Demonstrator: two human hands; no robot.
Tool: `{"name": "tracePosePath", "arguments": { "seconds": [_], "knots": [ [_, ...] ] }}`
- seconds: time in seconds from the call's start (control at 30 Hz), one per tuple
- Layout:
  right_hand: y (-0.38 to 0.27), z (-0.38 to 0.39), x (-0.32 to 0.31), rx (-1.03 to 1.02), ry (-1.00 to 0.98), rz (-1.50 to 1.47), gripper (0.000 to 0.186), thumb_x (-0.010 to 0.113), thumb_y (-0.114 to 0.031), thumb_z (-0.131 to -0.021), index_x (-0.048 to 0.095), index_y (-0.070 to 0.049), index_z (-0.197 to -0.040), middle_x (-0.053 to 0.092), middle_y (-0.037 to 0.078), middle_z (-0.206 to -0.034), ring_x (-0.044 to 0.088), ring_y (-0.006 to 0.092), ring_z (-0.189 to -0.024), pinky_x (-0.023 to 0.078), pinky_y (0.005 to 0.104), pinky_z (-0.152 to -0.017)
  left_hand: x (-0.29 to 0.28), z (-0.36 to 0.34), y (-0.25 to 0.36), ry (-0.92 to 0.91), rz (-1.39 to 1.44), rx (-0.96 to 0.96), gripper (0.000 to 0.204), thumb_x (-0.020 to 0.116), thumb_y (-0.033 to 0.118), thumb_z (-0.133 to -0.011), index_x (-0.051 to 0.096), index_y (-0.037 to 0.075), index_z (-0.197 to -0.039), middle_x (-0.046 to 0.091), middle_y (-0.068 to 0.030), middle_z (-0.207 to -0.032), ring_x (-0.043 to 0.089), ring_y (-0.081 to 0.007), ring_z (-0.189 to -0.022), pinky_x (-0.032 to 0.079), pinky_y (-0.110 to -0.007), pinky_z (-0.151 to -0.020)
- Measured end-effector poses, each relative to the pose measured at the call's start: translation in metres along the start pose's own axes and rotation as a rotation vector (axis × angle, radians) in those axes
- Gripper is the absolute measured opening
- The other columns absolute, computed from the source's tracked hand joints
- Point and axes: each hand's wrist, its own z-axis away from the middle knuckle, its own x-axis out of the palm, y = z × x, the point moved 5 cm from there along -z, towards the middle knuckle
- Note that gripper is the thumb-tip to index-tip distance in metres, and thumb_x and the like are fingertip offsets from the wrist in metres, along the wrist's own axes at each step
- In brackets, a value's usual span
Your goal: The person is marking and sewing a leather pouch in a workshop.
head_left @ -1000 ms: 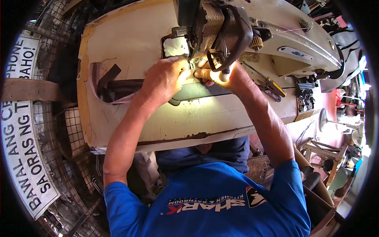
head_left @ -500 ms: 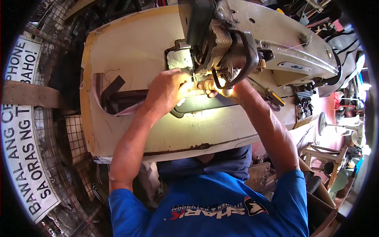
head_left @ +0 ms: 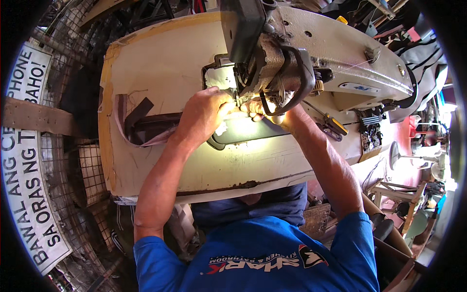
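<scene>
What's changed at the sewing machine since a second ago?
Mostly the view: the sewing machine and table sit lower in the picture, the left hand and right hand with them. I see no clear grab or release. The hands stay close together; the dark strips and yellow-handled screwdriver lie where they were.

White-and-red lettering (head_left: 258, 264) and a square emblem (head_left: 313, 256) mark the near blue shirt (head_left: 262, 238); black capitals (head_left: 41, 255) fill the white sign (head_left: 35, 194) at left; the sewing machine (head_left: 311, 36) bears a small plate (head_left: 359, 87).

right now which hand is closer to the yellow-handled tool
Right. The right hand is left of the yellow-handled tool; the left hand is farther left, beyond the right hand.
</scene>
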Motion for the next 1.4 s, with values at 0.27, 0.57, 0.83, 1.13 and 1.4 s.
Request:
{"name": "tracePosePath", "arguments": {
  "seconds": [0.27, 0.57, 0.83, 1.13, 1.4],
  "knots": [
    [-0.027, 0.02, 0.013, -0.123, 0.327, 0.031, 0.017, 0.068, -0.012, -0.076, 0.061, -0.003, -0.088, 0.063, 0.009, -0.074, 0.058, 0.0171, -0.065, 0.048, 0.0319, -0.059, 0.0, 0.007, 0.007, 0.0, -0.033, -0.049, 0.012, 0.066, 0.013, -0.083, 0.066, 0.002, -0.089, 0.06, -0.0131, -0.082, 0.062, -0.0315, -0.075, 0.049, -0.04, -0.068],
    [-0.03, 0.038, 0.023, -0.302, 0.471, 0.403, 0.024, 0.07, -0.022, -0.083, 0.062, -0.001, -0.092, 0.062, 0.016, -0.082, 0.06, 0.0378, -0.078, 0.049, 0.0446, -0.067, -0.002, 0.01, 0.02, 0.09, -0.234, 0.28, 0.026, 0.065, 0.003, -0.074, 0.062, 0.007, -0.099, 0.058, -0.0066, -0.094, 0.065, -0.025, -0.079, 0.055, -0.035, -0.065],
    [-0.026, 0.047, 0.017, -0.428, 0.295, 0.601, 0.018, 0.068, -0.02, -0.083, 0.065, -0.002, -0.081, 0.058, 0.016, -0.077, 0.057, 0.0361, -0.075, 0.046, 0.0453, -0.064, -0.011, 0.011, 0.021, 0.0, -0.151, 0.474, 0.023, 0.067, 0.01, -0.075, 0.065, 0.006, -0.098, 0.057, -0.0048, -0.091, 0.063, -0.0222, -0.078, 0.054, -0.033, -0.064],
    [-0.038, 0.05, 0.029, -0.499, 0.302, 0.851, 0.019, 0.066, -0.016, -0.084, 0.069, -0.007, -0.1, 0.056, 0.013, -0.069, 0.055, 0.0317, -0.07, 0.045, 0.0432, -0.062, -0.011, 0.011, 0.018, -0.022, -0.139, 0.445, 0.016, 0.066, 0.01, -0.08, 0.066, 0.006, -0.095, 0.056, -0.0058, -0.09, 0.063, -0.0215, -0.075, 0.054, -0.033, -0.062],
    [-0.033, 0.054, 0.033, -0.55, 0.29, 0.931, 0.024, 0.062, -0.012, -0.084, 0.066, -0.008, -0.107, 0.053, 0.013, -0.064, 0.052, 0.0322, -0.058, 0.043, 0.0436, -0.053, -0.01, 0.011, 0.017, 0.0, -0.138, 0.448, 0.018, 0.066, 0.01, -0.079, 0.065, 0.006, -0.096, 0.056, -0.0058, -0.091, 0.064, -0.0219, -0.074, 0.054, -0.033, -0.059]
  ]
}}
